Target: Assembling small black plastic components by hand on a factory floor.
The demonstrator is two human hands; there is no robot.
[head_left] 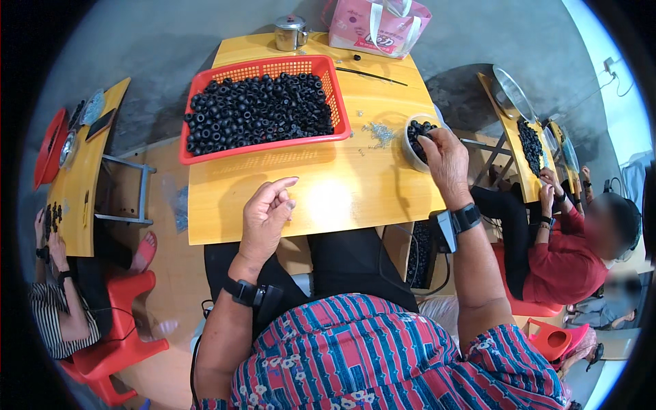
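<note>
My right hand (447, 164) reaches over the rim of a small white bowl (409, 156) holding black round pieces (414, 130). Its thumb and fingers are pinched together at the bowl; what they grip, if anything, is hidden. Above the near edge of the yellow table (301, 212) hovers my left hand (268, 217). Its index finger stretches to the right, the other fingers curl loosely, and nothing shows in it. A red plastic basket (266, 147) full of small black ring-like pieces (260, 109) stands beyond it. Small clear pieces (379, 134) lie scattered beside the bowl.
At the table's back stand a lidded metal mug (290, 34) and a pink bag (380, 27). A thin black rod (372, 75) lies to the basket's right. Other people work at side tables, left (89, 184) and right (509, 130). A cable (447, 273) hangs beside my right forearm.
</note>
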